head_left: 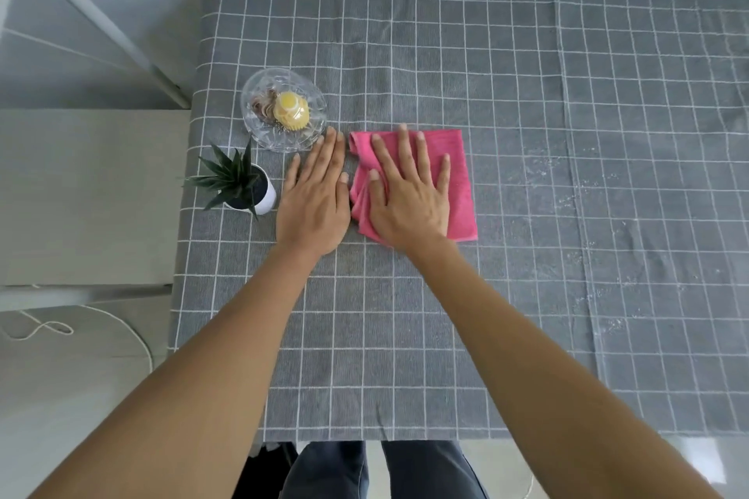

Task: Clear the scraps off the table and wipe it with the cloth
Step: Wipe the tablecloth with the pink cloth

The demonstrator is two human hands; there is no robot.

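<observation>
Two hands: both lie flat with straight fingers, gripping nothing.
Left hand: palm down on the tablecloth, near the tabletop's left edge.
Right hand: presses the pink cloth.
Plant: at the left edge.
Glass dish: farther back, holding a cupcake.

Bare forearms without sleeves, no rings or watch, and dark blue-grey jeans.

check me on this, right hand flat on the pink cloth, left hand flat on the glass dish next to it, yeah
Not quite. The head view shows the left hand flat on the grey tablecloth, short of the glass dish. The right hand does lie flat on the pink cloth.
</observation>
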